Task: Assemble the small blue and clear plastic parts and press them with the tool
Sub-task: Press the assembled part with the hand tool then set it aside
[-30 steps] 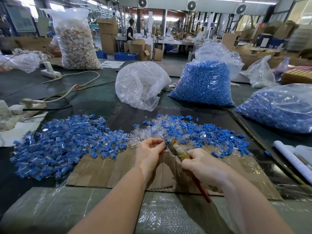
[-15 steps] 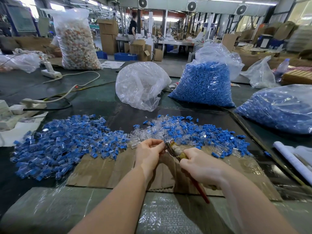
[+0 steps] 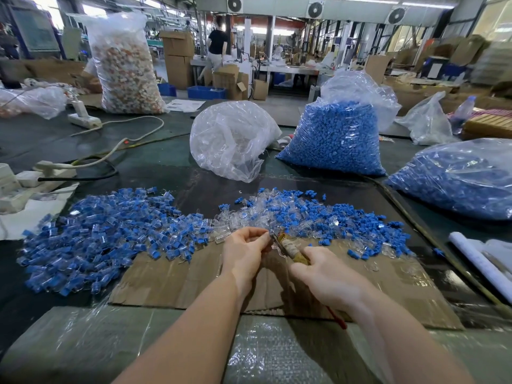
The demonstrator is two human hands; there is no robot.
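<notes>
My right hand grips a hand tool with a taped yellowish handle and a red end; its metal tip points up-left. My left hand pinches a small clear plastic part against that tip; the part itself is mostly hidden by my fingers. Both hands are over a flat cardboard sheet. A pile of joined blue-and-clear pieces spreads to the left. A mixed heap of loose blue and clear parts lies just beyond my hands.
A clear bag and a full bag of blue parts stand behind the heaps; another blue bag lies at the right. White power strips and cables lie at left. A white roll rests at right.
My hands and the tool stay nearly still, shifting slightly away from me. A person in the background has walked a little further to the right.
</notes>
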